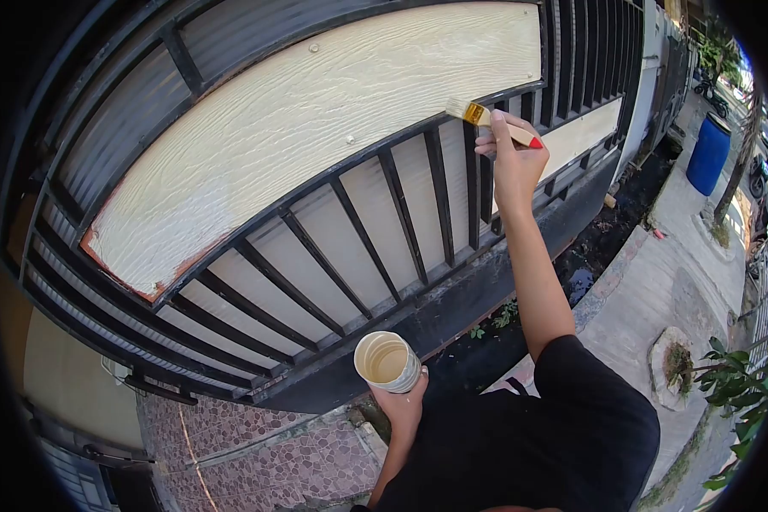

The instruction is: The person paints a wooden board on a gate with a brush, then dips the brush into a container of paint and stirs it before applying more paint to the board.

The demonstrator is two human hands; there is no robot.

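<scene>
My right hand is closed around the wooden handle of a paintbrush, whose red handle end sticks out past the fingers. The pale bristles lie right at the lower edge of a long cream panel with a wood-grain texture. Most of the panel is coated; along its lower left end a reddish-brown border shows. Lower down, my left hand grips a paint cup from beneath and the side. Cream paint lies inside the cup, and its wall is streaked with paint.
Black metal fence bars surround the panel, with a second cream panel further right. A dark drainage ditch runs below the fence. Beyond it, a blue barrel stands on the concrete path. Patterned paving lies lower left.
</scene>
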